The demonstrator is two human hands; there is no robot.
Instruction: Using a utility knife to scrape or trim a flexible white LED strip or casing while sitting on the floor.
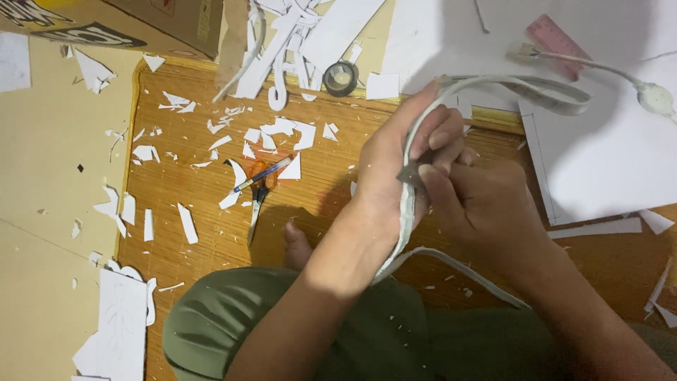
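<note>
My left hand [398, 173] grips a flat white strip [493, 86] that loops up past my fingers and trails down over my lap. A thin white cable with a plug [656, 97] runs off the strip's far end at the upper right. My right hand [479, 204] pinches a small grey piece [409, 175] against the strip, right beside the left fingers.
Orange-handled scissors [257, 194] and a blue pen [264, 174] lie among white paper scraps on the wooden mat [190, 261]. A tape roll [340, 77], a pink ruler [557, 37], large white sheets [613, 162] and a cardboard box [141, 21] surround it. My green-trousered knee [233, 324] is below.
</note>
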